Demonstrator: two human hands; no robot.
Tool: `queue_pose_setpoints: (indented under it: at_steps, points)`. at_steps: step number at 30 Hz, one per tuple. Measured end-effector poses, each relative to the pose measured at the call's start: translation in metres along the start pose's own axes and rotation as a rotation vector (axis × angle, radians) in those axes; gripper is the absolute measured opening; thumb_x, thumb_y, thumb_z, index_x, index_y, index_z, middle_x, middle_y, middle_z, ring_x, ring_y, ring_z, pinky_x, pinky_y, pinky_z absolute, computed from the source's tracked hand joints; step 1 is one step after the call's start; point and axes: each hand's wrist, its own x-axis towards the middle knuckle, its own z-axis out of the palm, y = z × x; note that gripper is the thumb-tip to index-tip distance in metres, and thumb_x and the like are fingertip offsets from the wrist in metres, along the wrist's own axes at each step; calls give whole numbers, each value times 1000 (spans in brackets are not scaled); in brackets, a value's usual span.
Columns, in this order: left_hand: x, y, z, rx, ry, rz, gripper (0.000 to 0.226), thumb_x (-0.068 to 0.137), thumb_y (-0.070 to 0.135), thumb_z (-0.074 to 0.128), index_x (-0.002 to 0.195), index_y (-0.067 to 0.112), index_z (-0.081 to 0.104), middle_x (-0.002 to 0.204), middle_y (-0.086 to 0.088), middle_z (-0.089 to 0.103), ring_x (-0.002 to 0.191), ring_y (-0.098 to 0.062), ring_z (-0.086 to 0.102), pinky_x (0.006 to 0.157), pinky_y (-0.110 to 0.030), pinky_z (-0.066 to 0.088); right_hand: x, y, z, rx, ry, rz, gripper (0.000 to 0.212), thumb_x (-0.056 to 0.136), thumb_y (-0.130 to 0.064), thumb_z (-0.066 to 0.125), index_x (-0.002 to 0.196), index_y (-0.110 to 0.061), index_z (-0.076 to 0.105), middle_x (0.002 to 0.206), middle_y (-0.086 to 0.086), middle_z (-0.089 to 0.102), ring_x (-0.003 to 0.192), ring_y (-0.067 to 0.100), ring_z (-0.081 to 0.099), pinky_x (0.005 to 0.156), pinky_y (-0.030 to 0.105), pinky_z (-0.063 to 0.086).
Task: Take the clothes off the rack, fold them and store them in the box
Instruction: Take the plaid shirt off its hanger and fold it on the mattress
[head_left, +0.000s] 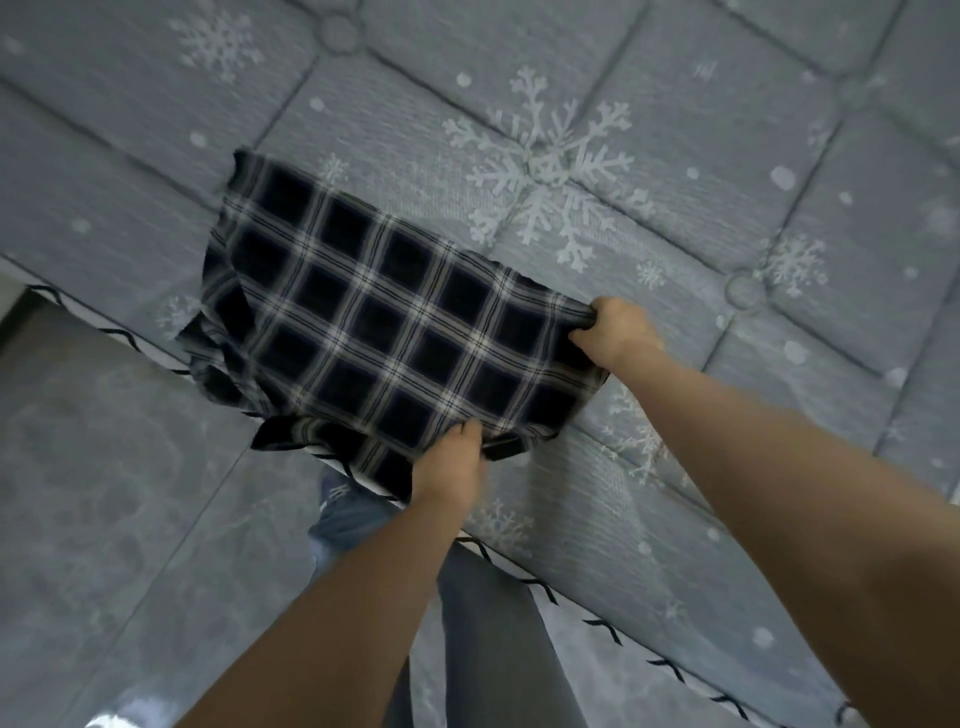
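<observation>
Plaid garment (384, 322), dark navy with white check lines, lies spread on a grey quilted mattress (675, 130) printed with white snowflakes. Its near-left part hangs over the mattress edge, bunched and creased there; the far part lies flat on the surface.

Left hand (452, 467) at the near edge of the garment, fingers curled shut on a fold of the cloth, thumb on top. Right hand (615, 330) at the garment's right corner, closed in a fist around a pinch of fabric, the cloth pulled taut between the two hands. Both forearms bare, reaching in from the near side.

Mattress edge runs diagonally from the left to the near right, trimmed with white piping (597, 618) marked by dark slanted stitches. Below it, grey marbled floor tiles (104, 493). Person's legs in grey-blue jeans (483, 623) stand just beside the mattress edge, one dark shoe (335, 491) partly visible under the hanging cloth.

Frame slightly motion-blurred. Rack and box not in view.
</observation>
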Motion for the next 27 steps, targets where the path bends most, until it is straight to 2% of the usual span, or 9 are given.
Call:
queue_pose_setpoints:
  at_steps: [2,5,8,14,19,21,23,25,27]
  points:
    - [-8,-12,-12,-77,36,-18,9,94,22,47,101,19,42,88,-3,59,74,-24,59,57,-35,47,0,-15,-11,84,-8,-6,32,89,-24,66,117,-12,57,104,11,62,89,29,62,75,38,57]
    - [-21,-29,-25,-53,25,23,12,94,26,46,103,19,42,86,-5,62,72,-27,60,58,-37,50,-2,-44,-24,278,-29,14,55,88,-23,72,134,-13,44,107,9,57,90,26,59,71,36,50]
    - [-30,-40,-32,-225,34,-5,13,93,26,48,102,22,40,85,-6,64,72,-26,63,65,-42,55,-5,-74,-32,533,-79,53,66,84,-23,76,139,-17,39,113,7,58,98,27,61,81,41,56]
    - [-33,-57,-48,-454,213,-94,18,92,24,54,106,20,43,88,-5,66,75,-24,64,68,-42,55,-6,-133,-40,672,-94,7,40,88,-12,69,121,-23,51,105,7,60,102,30,66,80,46,61]
    - [-32,-79,-66,-650,368,-156,24,92,14,52,111,23,39,80,2,61,58,-14,56,50,-30,43,-6,-177,-41,586,-100,-84,14,91,-10,66,103,-17,66,107,9,64,87,22,67,47,23,56]
    - [-27,-88,-73,-779,416,-227,29,93,11,51,118,22,41,82,1,61,60,-13,56,51,-26,41,-5,-190,-41,591,-109,-133,9,92,-12,65,99,-12,70,104,9,67,86,19,68,50,23,57]
    - [-23,-99,-79,-889,464,-311,30,94,9,49,121,20,43,86,-2,61,62,-10,53,50,-16,36,-3,-206,-38,606,-122,-167,13,93,-16,66,100,-8,73,106,7,68,90,19,69,60,28,62]
    - [-19,-109,-87,-981,498,-375,30,96,7,46,124,18,46,93,-2,60,63,-8,51,49,-13,37,-3,-221,-35,646,-132,-165,19,93,-20,64,99,-6,75,104,8,68,92,22,69,69,33,63]
    - [-16,-120,-94,-1029,539,-429,30,97,7,45,125,16,49,96,0,59,69,-9,53,54,-12,38,-1,-236,-31,698,-148,-160,29,96,-20,50,99,-4,74,99,10,71,88,24,70,77,37,62]
